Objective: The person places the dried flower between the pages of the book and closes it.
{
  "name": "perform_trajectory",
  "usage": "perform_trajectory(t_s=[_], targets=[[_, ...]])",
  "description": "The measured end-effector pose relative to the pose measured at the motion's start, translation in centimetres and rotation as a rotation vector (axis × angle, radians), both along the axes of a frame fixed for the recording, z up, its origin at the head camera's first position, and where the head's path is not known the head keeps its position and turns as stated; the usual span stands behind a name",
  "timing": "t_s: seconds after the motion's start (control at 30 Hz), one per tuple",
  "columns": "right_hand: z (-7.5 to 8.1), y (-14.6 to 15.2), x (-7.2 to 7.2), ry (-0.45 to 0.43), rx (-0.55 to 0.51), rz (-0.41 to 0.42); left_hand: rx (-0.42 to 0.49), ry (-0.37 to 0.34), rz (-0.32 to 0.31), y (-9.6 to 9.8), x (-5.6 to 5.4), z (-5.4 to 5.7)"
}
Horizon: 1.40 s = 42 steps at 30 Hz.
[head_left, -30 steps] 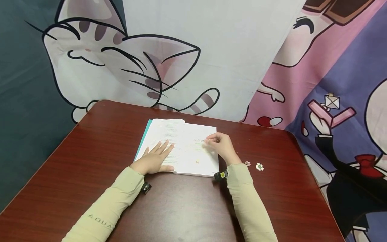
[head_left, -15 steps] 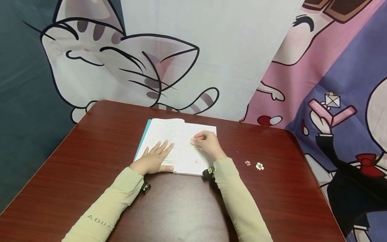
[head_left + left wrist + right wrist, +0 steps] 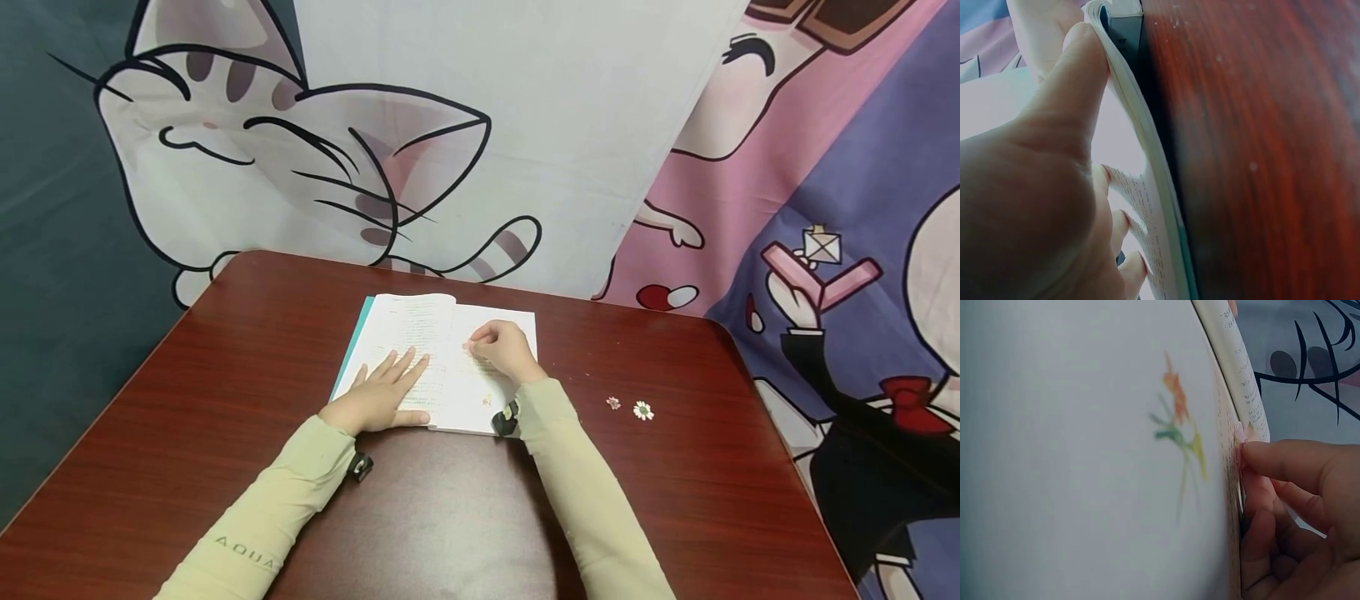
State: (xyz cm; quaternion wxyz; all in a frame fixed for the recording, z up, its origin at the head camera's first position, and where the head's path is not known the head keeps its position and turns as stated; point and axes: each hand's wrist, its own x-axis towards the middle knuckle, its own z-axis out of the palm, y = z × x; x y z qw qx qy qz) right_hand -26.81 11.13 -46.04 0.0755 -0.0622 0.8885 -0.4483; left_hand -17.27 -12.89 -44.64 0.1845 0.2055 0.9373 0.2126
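Observation:
An open book point(image 3: 476, 400) with a teal cover edge lies on the table. My left hand point(image 3: 378, 397) presses flat on its left page, fingers spread; in the left wrist view the thumb point(image 3: 1072, 81) lies along the lower page edge. Over the right page, my right hand point(image 3: 504, 348) pinches a small pale pink flower point(image 3: 1240, 432) between thumb and fingertips, close to the paper; the fingers cover most of it. Below that hand, a small orange-and-yellow flower picture with green leaves point(image 3: 1175, 406) shows on the right page.
To the right of the book, a small pink dried flower point(image 3: 613, 403) and a white daisy-like flower point(image 3: 642, 410) lie on the reddish-brown table point(image 3: 450, 517). A cartoon-printed cloth point(image 3: 585, 125) hangs behind the table's far edge.
My right hand has moved left across the right page, from near its right edge toward the middle of the book, still pinching the flower. My left hand has stayed in place.

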Motion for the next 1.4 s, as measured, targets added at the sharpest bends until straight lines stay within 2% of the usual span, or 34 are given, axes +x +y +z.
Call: perform_trajectory(t_s=[0.13,0.33,0.57,0.73,0.8,1.2,1.4], targets=[[0.1,-0.1,0.1,-0.002,0.029,0.003,-0.007,0.007,-0.006,-0.1,-0.1,-0.2],[0.2,0.1,0.1,-0.008,0.013,-0.013,-0.009,0.009,0.0,0.1,-0.2,-0.3],[0.0,0.5,0.2,-0.039,-0.072,0.008,-0.011,0.021,-0.008,-0.1,-0.3,-0.7],[0.2,1.3,0.5,-0.005,-0.123,0.042,-0.012,0.014,-0.003,-0.1,-0.3,-0.6],[0.5,1.7,0.7,0.018,-0.114,0.04,-0.016,0.014,0.0,-0.1,-0.3,-0.6],[1.5,4.6,3.0,0.133,-0.044,-0.077,-0.02,0.031,-0.001,-0.1,-0.2,-0.6],[1.1,6.0,4.1,0.121,-0.009,-0.152,-0.017,0.028,0.001,-0.1,-0.2,-0.6]])
